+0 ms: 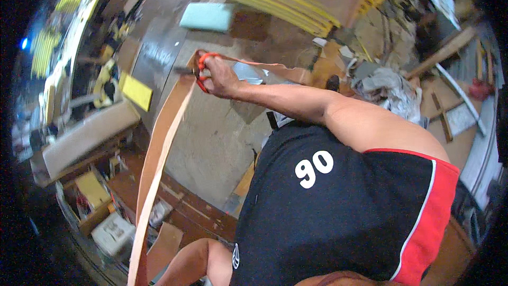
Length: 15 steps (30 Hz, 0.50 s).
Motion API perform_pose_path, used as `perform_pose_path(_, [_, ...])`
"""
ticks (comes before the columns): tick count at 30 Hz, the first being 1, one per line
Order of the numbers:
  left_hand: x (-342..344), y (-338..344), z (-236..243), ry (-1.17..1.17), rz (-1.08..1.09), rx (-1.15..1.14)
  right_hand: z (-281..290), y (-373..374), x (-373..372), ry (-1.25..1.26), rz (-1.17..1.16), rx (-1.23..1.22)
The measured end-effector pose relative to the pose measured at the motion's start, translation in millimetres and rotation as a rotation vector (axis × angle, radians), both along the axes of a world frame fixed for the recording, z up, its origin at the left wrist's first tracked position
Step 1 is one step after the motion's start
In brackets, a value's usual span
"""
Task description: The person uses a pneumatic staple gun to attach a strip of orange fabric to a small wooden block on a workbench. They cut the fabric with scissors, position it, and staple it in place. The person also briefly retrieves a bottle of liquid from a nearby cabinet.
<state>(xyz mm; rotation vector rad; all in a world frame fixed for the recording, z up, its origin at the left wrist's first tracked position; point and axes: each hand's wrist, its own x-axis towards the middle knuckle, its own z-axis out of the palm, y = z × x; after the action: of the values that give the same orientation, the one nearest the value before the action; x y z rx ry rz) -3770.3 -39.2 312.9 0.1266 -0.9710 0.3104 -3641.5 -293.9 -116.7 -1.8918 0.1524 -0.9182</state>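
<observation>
My right hand (221,78) is stretched out over a grey worktable (211,143) and grips red-handled scissors (200,70). The blades sit at the top of a long tan strip (159,148) of leather-like sheet. This strip hangs from the scissors down toward the lower left edge of the picture. A second tan piece (275,69) runs right from the hand. Only my left forearm (193,259) shows at the bottom. Its hand is out of the picture.
A teal foam pad (206,16) and a stack of yellow-edged boards (275,0) lie at the far end. A yellow sheet (136,91) and a padded bench (87,135) stand left. Crumpled grey wrapping (389,90) and wooden slats (444,53) clutter the right. Boxes (111,233) sit below.
</observation>
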Motion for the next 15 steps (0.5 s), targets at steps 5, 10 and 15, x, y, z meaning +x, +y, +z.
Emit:
perform_pose_path(5, [-47.5,100.4,-24.6,0.218,0.685,0.118,75.0,17.4,77.2,0.169,0.121,0.174])
perform_pose_path(10, [-73.9,196.4,-98.9,0.985,1.322,0.236,97.3,23.8,167.5,-0.092,0.051,0.387])
perform_pose_path(15, [-1.4,227.8,-189.3,0.957,0.852,0.291,81.8,-21.8,229.3,-0.266,0.123,0.452])
